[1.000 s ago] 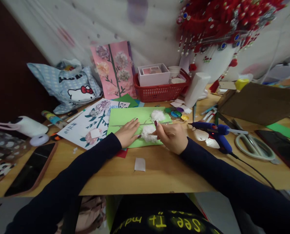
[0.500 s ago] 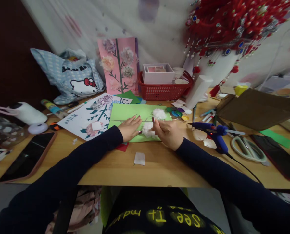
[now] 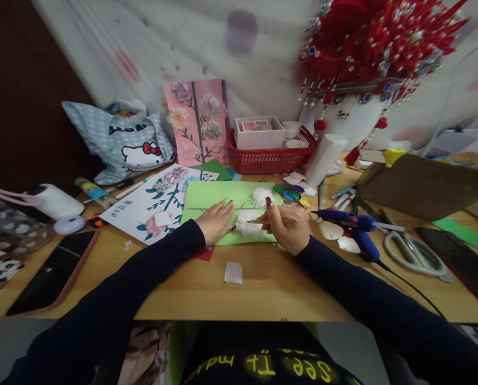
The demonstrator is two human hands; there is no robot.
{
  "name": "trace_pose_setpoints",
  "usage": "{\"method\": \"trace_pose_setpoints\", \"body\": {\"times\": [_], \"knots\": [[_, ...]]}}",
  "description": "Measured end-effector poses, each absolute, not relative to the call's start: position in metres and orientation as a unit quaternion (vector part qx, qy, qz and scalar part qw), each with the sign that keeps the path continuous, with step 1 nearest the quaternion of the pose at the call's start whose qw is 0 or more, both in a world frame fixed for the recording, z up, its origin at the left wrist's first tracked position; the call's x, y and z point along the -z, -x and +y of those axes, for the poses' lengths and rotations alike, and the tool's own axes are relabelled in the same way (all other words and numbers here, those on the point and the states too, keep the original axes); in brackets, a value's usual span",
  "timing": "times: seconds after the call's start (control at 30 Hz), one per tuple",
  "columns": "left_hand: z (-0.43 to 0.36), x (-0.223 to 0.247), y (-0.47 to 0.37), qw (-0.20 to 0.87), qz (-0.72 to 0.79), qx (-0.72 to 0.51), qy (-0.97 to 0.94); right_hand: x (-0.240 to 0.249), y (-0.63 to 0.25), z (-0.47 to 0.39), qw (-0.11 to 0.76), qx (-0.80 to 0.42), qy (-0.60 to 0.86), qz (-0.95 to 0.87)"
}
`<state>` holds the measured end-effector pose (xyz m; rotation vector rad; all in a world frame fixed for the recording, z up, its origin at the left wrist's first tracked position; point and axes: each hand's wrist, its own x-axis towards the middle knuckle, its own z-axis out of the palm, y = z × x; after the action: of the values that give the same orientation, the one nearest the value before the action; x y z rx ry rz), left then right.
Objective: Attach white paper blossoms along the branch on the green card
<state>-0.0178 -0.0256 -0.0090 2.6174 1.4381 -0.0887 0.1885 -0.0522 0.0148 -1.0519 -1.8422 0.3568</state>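
A light green sheet of paper [image 3: 198, 192] lies on the table with a drawn stem and two fluffy white paper flowers. My left hand [image 3: 217, 222] rests flat on this sheet, fingers spread, beside the nearer white flower [image 3: 249, 223]. In my right hand [image 3: 287, 227] is a thin pointed stick [image 3: 257, 221], gripped like a pen. Its tip is at the nearer flower; whether it is a brush or a pencil I cannot make out. The farther white flower [image 3: 262, 197] sits just beyond my right fingers.
Right of the sheet are paint pots [image 3: 290, 193], a blue glue gun [image 3: 351, 224] and scissors [image 3: 415, 254]. A white paper square [image 3: 233, 272] lies in front. At left are a flower picture [image 3: 134, 214] and a phone [image 3: 54, 272]. A red basket [image 3: 271, 160] stands behind.
My right hand has turned and drawn slightly back, so the stick and its tip at the nearer flower now show. My left hand stays on the sheet. The whole view has shifted slightly.
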Motion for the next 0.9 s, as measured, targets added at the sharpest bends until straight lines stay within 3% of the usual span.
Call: {"method": "trace_pose_setpoints", "body": {"times": [0.23, 0.4, 0.5, 0.63, 0.9], "knots": [[-0.026, 0.012, 0.020, 0.078, 0.474, 0.016, -0.877, -0.023, -0.199, -0.054, 0.532, -0.199, 0.456, -0.685], [-0.028, 0.007, 0.023, 0.087, 0.491, 0.006, -0.867, -0.031, -0.210, -0.056, 0.581, -0.283, 0.399, -0.651], [-0.030, -0.010, 0.027, 0.079, 0.517, -0.047, -0.851, -0.033, -0.217, -0.062, 0.527, -0.294, 0.385, -0.699], [-0.044, -0.036, 0.034, 0.032, 0.552, -0.217, -0.804, -0.029, -0.221, -0.067, 0.427, -0.239, 0.379, -0.786], [-0.089, -0.028, 0.024, 0.280, 0.499, -0.094, -0.815, -0.014, -0.212, -0.063, 0.397, -0.176, 0.394, -0.810]]}}
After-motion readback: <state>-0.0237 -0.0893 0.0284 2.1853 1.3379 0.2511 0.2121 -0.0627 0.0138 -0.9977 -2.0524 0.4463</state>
